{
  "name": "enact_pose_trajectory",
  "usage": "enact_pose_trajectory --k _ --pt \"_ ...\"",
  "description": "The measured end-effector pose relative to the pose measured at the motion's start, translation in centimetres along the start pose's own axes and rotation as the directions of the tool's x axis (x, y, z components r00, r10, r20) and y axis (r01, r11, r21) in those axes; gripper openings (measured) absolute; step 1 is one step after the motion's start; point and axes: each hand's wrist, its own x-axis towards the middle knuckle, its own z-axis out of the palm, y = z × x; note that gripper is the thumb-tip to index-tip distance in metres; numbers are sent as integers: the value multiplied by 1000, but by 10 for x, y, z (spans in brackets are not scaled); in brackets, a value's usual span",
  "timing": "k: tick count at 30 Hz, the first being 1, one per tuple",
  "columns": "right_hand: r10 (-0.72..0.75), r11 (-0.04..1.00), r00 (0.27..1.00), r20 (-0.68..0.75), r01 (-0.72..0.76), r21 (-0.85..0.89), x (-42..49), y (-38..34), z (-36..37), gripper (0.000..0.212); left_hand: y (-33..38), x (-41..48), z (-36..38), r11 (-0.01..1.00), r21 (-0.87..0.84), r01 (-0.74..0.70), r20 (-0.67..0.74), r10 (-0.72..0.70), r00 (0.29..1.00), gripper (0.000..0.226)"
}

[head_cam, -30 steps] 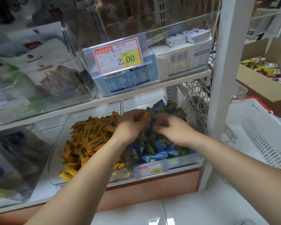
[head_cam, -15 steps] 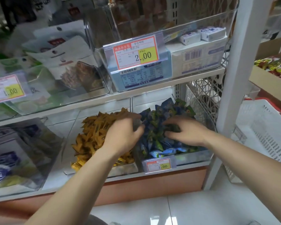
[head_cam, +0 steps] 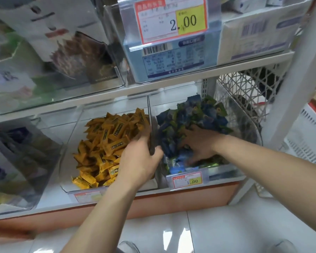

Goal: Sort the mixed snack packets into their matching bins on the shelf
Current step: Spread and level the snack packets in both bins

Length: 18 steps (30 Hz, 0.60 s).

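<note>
My left hand (head_cam: 140, 161) straddled the bin wall (head_cam: 150, 125) beside the yellow packets (head_cam: 106, 143), pinching something or nothing I could not tell, while my right hand (head_cam: 199, 143) lay spread among the blue-green packets (head_cam: 204, 114), hunting, I judged, strays to carry across next.

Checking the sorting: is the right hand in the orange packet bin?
No, the right hand rests on the blue-and-green packets in the neighbouring bin.

Left hand (head_cam: 139, 161) astride the bin divider (head_cam: 149, 123), right hand (head_cam: 199, 143) on blue packets (head_cam: 201, 114)

Bright, even light; heavy motion blur
</note>
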Motion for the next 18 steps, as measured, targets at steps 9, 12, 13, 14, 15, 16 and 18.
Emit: enact_pose_trajectory --k 9,12,13,14,15,16,18 --pt "88 995 978 -190 -96 -32 3 45 -41 66 -8 3 -5 999 -33 -19 24 19 1000 49" --pt "154 988 976 -157 -148 46 -10 48 -52 81 -8 4 -6 999 -36 -26 27 27 999 48" --pt "173 984 973 -154 -163 77 -17 48 -55 85 -8 4 -7 999 -36 -31 36 32 999 48" --pt "198 978 966 -164 -184 97 -24 47 -57 86 -8 4 -7 999 -35 -33 50 35 998 48" --pt "233 970 951 -201 -214 113 -31 45 -57 84 -7 4 -8 999 -30 -29 66 31 997 48" --pt "279 958 922 -269 -249 142 -38 43 -56 77 -6 4 -10 1000 -17 -19 74 20 997 48" --pt "393 913 822 -413 -297 279 -47 38 -50 61 6 1 -12 998 57 -21 16 20 1000 51"
